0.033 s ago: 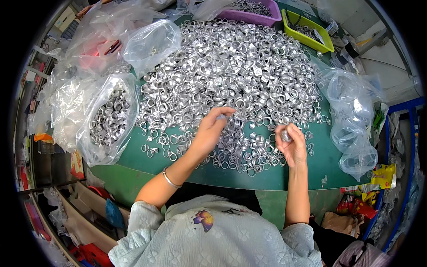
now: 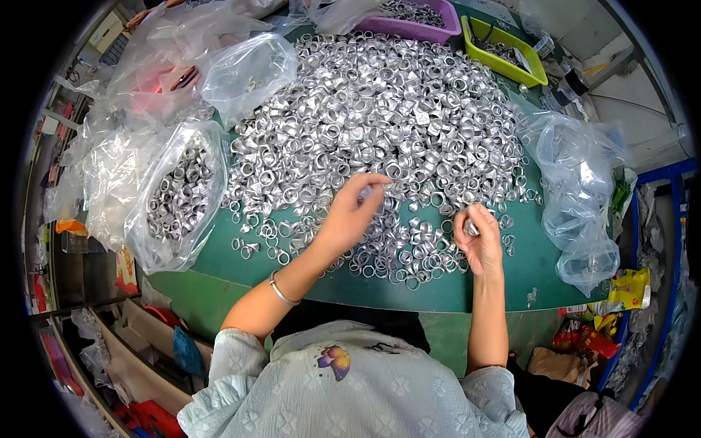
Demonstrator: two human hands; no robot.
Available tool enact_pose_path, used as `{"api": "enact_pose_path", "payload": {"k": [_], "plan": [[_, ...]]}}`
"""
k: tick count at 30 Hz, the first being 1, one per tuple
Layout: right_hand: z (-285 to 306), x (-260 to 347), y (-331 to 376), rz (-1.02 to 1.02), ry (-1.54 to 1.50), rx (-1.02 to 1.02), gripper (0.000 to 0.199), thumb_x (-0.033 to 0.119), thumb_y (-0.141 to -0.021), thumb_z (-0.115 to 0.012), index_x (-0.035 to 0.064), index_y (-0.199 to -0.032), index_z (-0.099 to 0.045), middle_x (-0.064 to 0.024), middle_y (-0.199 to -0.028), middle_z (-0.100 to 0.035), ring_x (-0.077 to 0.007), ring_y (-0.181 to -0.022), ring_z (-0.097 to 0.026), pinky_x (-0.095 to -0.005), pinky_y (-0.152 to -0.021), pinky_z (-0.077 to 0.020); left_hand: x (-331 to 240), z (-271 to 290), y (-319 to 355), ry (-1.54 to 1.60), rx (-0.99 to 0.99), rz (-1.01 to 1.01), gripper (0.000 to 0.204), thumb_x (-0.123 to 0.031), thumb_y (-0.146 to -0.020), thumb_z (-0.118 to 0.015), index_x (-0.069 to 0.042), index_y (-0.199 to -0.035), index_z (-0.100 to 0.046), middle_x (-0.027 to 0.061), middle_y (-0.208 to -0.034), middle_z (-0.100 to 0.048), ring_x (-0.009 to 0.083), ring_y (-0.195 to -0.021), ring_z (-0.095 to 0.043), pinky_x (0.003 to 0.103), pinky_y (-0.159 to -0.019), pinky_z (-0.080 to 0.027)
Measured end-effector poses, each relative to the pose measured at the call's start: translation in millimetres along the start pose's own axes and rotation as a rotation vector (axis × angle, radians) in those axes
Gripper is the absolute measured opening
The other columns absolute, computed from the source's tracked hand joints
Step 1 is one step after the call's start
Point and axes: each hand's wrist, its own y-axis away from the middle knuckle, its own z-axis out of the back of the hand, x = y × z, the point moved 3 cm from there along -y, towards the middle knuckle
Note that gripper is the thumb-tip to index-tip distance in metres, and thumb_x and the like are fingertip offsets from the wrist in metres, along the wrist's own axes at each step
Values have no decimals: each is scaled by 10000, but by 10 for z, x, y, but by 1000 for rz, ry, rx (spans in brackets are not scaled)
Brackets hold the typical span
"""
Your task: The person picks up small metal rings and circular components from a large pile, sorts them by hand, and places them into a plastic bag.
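Both hands, left hand (image 2: 349, 219) and right hand (image 2: 478, 244), each pinch 1 ring (image 2: 365, 193) from the pile (image 2: 380, 109): light, stiff, slick, best gripped across the rim.

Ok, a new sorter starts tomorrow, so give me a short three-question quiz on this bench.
1. True or false: the left hand reaches over the pile of silver rings.
2. What colour is the table?
3. The plastic bag filled with rings lies on which side of the person: A left, B right?

Key: 1 true; 2 green; 3 A. The right hand pinches a small silver piece, likely a ring.
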Motion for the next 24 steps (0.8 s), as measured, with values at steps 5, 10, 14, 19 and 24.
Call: {"api": "enact_pose_path", "payload": {"k": [5,10,14,19,24], "plan": [[-338,21,51,175,1359,-141,230,163,-753,-690,45,-922,-587,-69,-534,-574,-163,-432,-494,-297,-467,-395,58,-202,-336,-915,-124,-217,295,-230,-852,-602,-53,-1078,-535,142,-731,-618,293,-603,-590,374,-510,-457],[-359,-44,-44,174,1565,-129,218,245,-744,-675,35,-690,-657,-141,-589,-603,-276,-541,-596,-365,-546,-461,14,-275,-419,-972,-111,-193,330,-246,-831,-621,-54,-1080,-521,157,-753,-623,327,-635,-623,416,-523,-478],[-83,126,-13,117,571,83,107,122,-811,-618,21,-777,-627,-65,-740,-590,-155,-517,-512,-241,-449,-391,31,-190,-390,-988,-47,-247,329,-225,-824,-624,-77,-1096,-513,152,-881,-586,343,-638,-619,423,-527,-482],[18,-71,16,-130,-543,-27,199,70,-853,-569,38,-1049,-556,-76,-817,-539,-143,-552,-511,-172,-383,-350,11,-257,-401,-990,-83,-206,300,-198,-803,-644,-119,-1071,-532,137,-909,-543,348,-669,-614,429,-566,-485],[-93,114,-137,294,718,-148,152,56,-773,-655,55,-925,-659,-55,-703,-548,-171,-619,-587,-260,-495,-449,-39,-137,-438,-825,-107,-226,313,-197,-772,-683,-84,-1034,-554,117,-880,-534,324,-659,-593,413,-586,-473]]}}
